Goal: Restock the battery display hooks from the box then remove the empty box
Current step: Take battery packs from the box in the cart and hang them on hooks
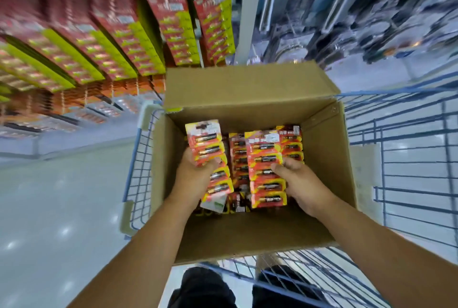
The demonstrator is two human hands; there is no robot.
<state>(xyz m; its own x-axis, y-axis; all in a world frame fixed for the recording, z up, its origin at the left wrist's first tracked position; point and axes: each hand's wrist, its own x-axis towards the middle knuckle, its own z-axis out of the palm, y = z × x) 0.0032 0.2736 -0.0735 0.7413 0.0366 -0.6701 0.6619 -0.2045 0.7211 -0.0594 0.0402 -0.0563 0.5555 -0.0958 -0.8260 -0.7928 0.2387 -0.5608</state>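
Note:
An open cardboard box (322, 159) sits in a blue wire cart (409, 159) in front of me. Inside lie several red and yellow battery packs (239, 156). My left hand (195, 176) grips a bundle of battery packs (205, 141) at the box's left side. My right hand (301, 186) holds another stack of battery packs (265, 149) in the middle, thumb pressed on its face. The battery display hooks (104, 35), full of red and yellow packs, hang at the upper left and are blurred.
The cart's wire sides (138, 166) surround the box. A pale shop floor (49, 196) stretches to the left. Another shelf bay (359, 10) with blurred goods stands at the upper right. My legs (205, 288) show below the cart.

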